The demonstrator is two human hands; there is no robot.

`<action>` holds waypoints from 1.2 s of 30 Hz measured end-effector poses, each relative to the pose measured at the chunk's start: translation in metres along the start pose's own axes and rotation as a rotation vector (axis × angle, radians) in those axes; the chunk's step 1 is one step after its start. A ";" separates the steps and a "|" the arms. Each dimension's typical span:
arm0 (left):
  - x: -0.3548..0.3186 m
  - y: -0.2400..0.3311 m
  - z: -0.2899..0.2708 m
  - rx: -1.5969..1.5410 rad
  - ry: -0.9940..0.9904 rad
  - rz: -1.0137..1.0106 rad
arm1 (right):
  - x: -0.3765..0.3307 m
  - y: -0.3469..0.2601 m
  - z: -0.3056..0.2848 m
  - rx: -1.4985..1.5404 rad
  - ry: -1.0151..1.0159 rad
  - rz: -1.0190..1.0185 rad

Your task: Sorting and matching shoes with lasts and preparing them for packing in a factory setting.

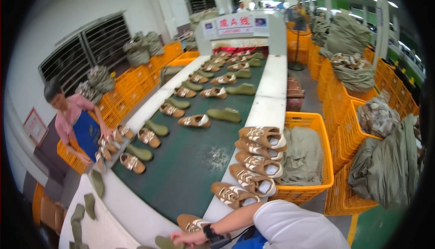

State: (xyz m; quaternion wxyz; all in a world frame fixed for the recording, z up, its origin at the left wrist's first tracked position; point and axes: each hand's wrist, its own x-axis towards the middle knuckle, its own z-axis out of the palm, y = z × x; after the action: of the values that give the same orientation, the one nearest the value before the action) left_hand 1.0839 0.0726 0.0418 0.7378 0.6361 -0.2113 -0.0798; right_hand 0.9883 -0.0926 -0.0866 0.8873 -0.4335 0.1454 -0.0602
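My right arm, in a white sleeve with a dark wristwatch, reaches leftward across the near end of the green conveyor belt (190, 176). My right hand (189, 238) is closed on the end of a green shoe last (166, 242) at the lower edge. Just above that hand lies a brown shoe with white laces (189, 222), partly covered by my forearm. My left hand is not in view. Beside my arm, several brown-and-white shoes (247, 181) stand in a row along the belt's right white ledge.
Pairs of shoes and green lasts (224, 115) lie along the belt toward a machine opening (240, 50). A co-worker (79, 117) at left handles shoes on the ledge. More lasts (77, 222) lie lower left. A yellow crate (328, 158) with grey cloth stands right, near stacked crates.
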 end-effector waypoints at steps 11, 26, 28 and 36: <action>0.001 0.018 0.009 0.105 0.006 -0.049 | -0.035 -0.182 -0.167 -0.474 0.423 -0.284; 0.087 -0.029 0.133 0.160 -0.348 -0.299 | -0.048 -0.235 -0.392 -1.929 0.741 0.386; 0.112 -0.052 0.179 0.150 -0.517 -0.309 | -0.055 -0.235 -0.406 -1.941 0.733 0.349; 0.178 -0.237 0.409 0.077 -0.804 -0.058 | -0.108 -0.236 -0.413 -1.983 0.497 0.336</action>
State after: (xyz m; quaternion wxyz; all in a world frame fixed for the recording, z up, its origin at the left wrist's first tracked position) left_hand 1.1104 -0.4083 -0.1099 0.5695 0.5869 -0.4678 -0.3353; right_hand 0.7617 -0.5235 -0.1192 0.0739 -0.9189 0.3672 0.1234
